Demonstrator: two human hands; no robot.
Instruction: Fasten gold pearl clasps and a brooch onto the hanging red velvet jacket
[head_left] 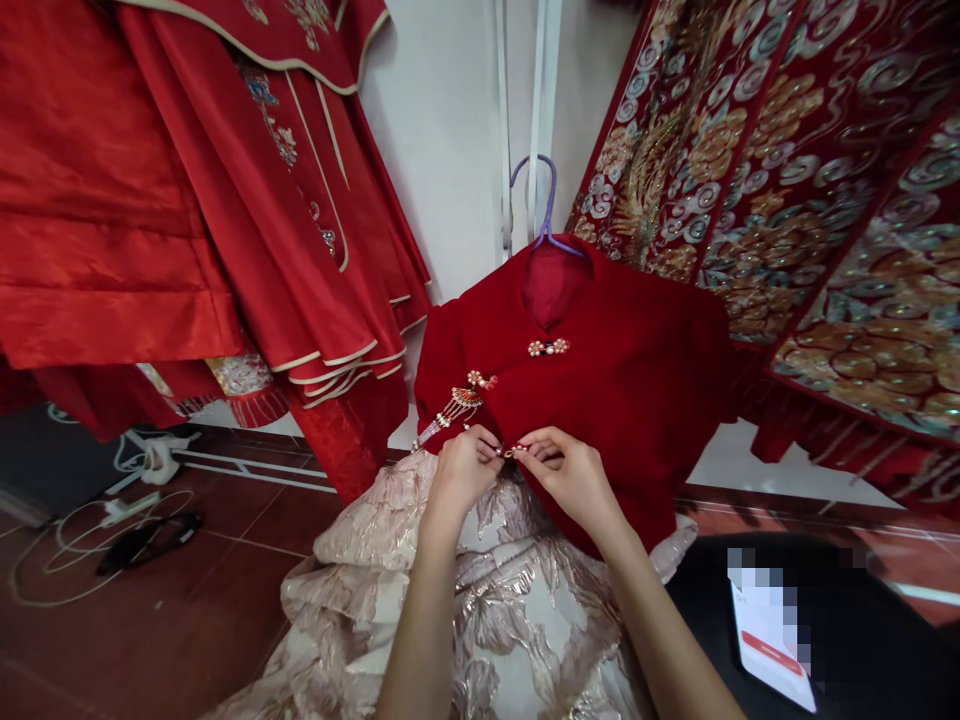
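a red jacket [622,390] hangs on a purple hanger [549,222] whose hook is at a white bar [543,100]. by the jacket's lower front edge, the left hand [466,468] and the right hand [571,472] nearly meet, each pinching a side of a beaded fastener [514,452] between thumb and fingers; whether its two halves are joined i cannot tell. a second fastener [549,347] sits below the neckline, and a tasselled ornament [460,402] hangs toward the jacket's left edge in view. pale floral fabric [540,650] spreads beneath the forearms. a phone [772,640] lies near the left edge of a black surface [694,590].
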